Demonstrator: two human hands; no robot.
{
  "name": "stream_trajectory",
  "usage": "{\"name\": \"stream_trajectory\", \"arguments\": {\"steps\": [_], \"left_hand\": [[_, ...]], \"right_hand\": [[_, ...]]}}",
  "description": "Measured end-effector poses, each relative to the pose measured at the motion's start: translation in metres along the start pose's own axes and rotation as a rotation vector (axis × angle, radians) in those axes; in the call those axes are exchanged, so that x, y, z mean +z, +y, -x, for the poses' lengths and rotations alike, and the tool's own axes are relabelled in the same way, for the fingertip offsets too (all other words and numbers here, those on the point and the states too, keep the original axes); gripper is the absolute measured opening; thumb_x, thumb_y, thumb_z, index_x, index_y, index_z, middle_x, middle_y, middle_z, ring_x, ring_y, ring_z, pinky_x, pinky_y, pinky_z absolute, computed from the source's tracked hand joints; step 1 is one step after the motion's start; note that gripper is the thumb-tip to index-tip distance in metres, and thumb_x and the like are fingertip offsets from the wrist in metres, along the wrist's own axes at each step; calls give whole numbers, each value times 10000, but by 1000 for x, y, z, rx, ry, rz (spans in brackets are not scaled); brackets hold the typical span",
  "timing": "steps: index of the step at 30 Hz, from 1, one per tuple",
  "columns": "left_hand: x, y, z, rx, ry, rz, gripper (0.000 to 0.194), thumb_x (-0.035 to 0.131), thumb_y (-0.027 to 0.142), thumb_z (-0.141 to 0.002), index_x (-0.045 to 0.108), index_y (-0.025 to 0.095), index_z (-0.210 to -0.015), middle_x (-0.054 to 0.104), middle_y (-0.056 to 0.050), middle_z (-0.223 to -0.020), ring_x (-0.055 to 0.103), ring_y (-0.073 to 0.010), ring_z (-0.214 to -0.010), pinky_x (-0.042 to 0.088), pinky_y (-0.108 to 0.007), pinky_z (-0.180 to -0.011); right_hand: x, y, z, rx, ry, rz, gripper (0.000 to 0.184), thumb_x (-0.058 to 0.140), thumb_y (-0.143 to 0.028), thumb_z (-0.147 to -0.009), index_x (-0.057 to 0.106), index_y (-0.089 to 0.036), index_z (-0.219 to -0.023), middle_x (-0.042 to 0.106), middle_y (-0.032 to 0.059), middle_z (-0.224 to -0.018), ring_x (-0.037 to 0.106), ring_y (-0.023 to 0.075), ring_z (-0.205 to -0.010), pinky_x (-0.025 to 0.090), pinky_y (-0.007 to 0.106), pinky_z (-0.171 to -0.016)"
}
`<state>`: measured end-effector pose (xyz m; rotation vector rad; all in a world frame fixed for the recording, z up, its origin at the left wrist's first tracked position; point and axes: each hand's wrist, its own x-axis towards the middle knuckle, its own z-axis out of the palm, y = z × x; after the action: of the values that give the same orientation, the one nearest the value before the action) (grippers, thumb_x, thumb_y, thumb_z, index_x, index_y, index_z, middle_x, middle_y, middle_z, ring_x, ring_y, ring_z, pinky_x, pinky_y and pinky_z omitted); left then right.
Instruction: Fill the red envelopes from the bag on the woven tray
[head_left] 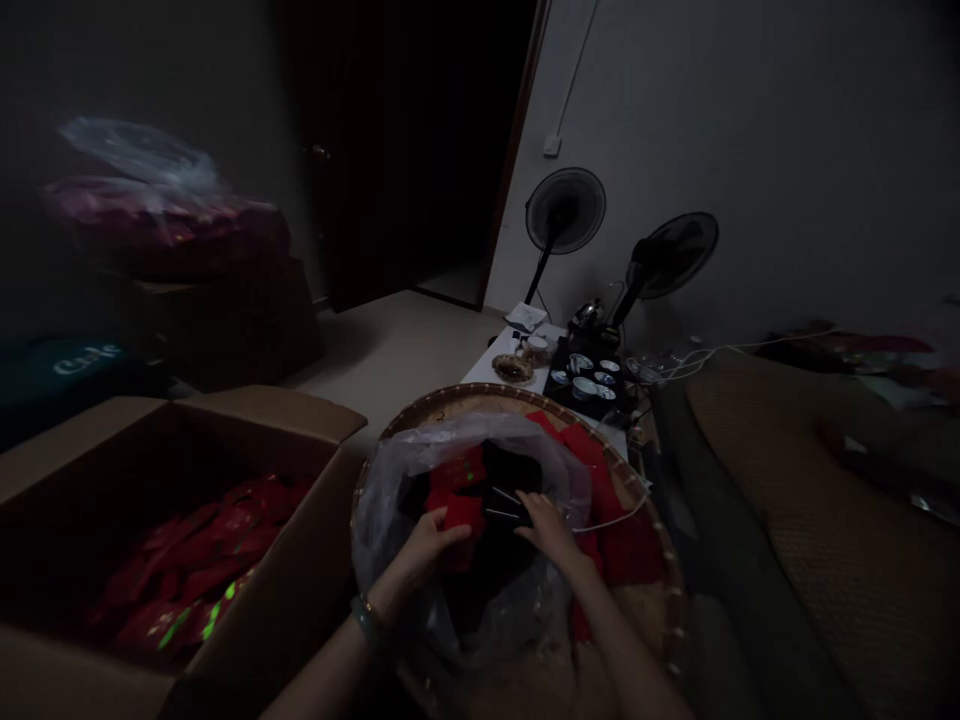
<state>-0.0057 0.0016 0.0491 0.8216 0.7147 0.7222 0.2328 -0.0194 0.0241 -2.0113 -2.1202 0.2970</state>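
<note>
My left hand (431, 545) is closed on a small red packet (463, 515), thumb on top. My right hand (546, 525) grips a glossy black object (505, 506) with pale bright lines along it; its kind is too dark to make out. The black object lies close to the red packet, and I cannot tell whether they touch. Both hands are over an opened clear plastic bag (382, 500) with dark contents and some red pieces in it. The bag lies on a round woven bamboo tray (667, 560), with more red pieces (589, 450) along its right side.
On the left stands an open cardboard box (300, 410) full of red packets (202, 550). Beyond the tray, a low table (487, 365) bears a black tea tray with cups (585, 385). Two fans (566, 210) stand behind. A woven mat (810, 480) lies at the right.
</note>
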Motion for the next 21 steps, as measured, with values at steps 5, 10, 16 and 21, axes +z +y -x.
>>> {"name": "stream_trajectory", "arguments": {"steps": [5, 10, 16, 21], "left_hand": [[-2, -2, -6, -2, 41, -17, 456, 794, 368, -506, 652, 100, -847, 672, -59, -722, 574, -128, -562, 420, -224, -550], [8, -4, -15, -12, -1, -52, 431, 801, 359, -493, 663, 94, -804, 639, -32, -660, 524, -94, -522, 368, -194, -503], [23, -8, -19, -7, -46, -88, 425, 803, 361, -478, 661, 98, -781, 585, 10, -574, 469, -70, -471, 332, -189, -476], [24, -9, -20, 2, -33, -101, 410, 798, 369, -486, 653, 94, -753, 612, -6, -597, 500, -85, -492, 357, -199, -498]], "right_hand": [[-41, 4, 1, -27, -67, -294, 599, 653, -364, -706, 466, -196, -1250, 590, 102, -1081, 563, 229, -951, 437, 329, -807], [-75, -18, 3, -108, -121, -438, 560, 641, -436, -704, 513, -233, -1211, 595, 85, -1140, 556, 233, -1010, 418, 333, -855], [-79, -41, -5, -182, -137, -438, 426, 613, -426, -730, 598, -245, -1116, 652, 62, -1066, 594, 236, -960, 439, 317, -812], [-74, -43, -9, -195, -91, -420, 323, 574, -405, -769, 627, -270, -1058, 674, 26, -1021, 614, 214, -928, 438, 292, -800]]}}
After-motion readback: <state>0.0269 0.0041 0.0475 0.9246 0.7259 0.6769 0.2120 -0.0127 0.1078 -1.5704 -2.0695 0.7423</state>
